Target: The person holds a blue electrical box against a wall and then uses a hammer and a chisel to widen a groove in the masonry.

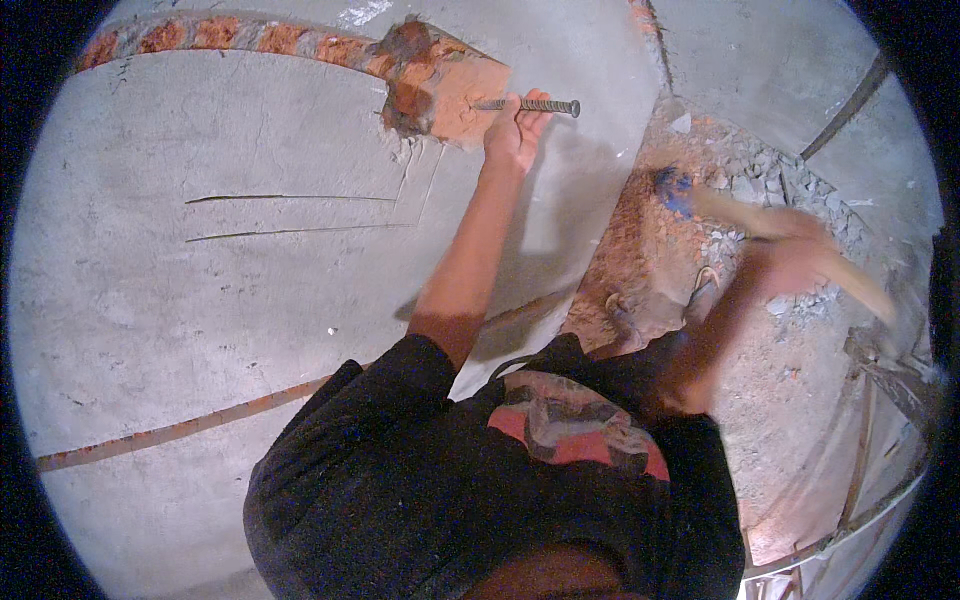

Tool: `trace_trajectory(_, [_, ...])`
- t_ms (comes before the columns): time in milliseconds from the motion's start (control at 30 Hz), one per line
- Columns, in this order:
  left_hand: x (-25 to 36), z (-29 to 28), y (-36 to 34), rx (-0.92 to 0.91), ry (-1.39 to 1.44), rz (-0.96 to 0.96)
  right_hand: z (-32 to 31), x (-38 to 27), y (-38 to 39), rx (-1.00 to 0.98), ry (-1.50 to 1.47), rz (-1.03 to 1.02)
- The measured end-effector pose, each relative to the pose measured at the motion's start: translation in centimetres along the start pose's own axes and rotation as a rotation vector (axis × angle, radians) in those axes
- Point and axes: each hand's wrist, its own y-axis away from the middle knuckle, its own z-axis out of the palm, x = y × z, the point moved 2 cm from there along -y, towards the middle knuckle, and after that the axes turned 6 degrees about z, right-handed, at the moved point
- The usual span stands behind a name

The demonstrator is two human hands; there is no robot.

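My left hand [513,138] is closed around a ribbed steel chisel [562,107] with a flattened, mushroomed end. The chisel's other end points into a square recess [455,88] cut into the grey wall, where orange brick is exposed. Off to the right, my right hand [793,256] is wrapped round the pale wooden handle of a hammer [735,212]. Motion blurs the hammer, whose bluish head is apart from the chisel.
A chased groove [240,36] runs left from the recess along the grey wall [150,320]. Two cut lines score the plaster below it. Rubble [765,175] and reddish dust lie on the floor around my feet [705,293]. A lower groove [200,425] crosses the wall.
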Motion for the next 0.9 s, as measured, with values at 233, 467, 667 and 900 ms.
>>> trace_trajectory(233, [0.2, -1.4, 0.1, 0.078, -0.030, -0.051, 6.4, 4.2, 14.5, -0.977, -0.168, 0.064])
trace_trajectory(467, [0.0, -0.1, -1.0, -0.058, -0.061, -0.054, -2.6, 2.1, -8.0, -0.060, -0.901, 0.583])
trace_trajectory(667, [-0.1, -1.0, -1.4, -0.006, 0.021, -0.056, 4.1, -0.7, 9.5, -0.332, -0.086, -0.091])
trace_trajectory(900, [0.7, -0.6, -0.7, 0.095, -0.017, -0.028, 4.8, 4.6, 8.2, -0.887, -0.264, 0.311])
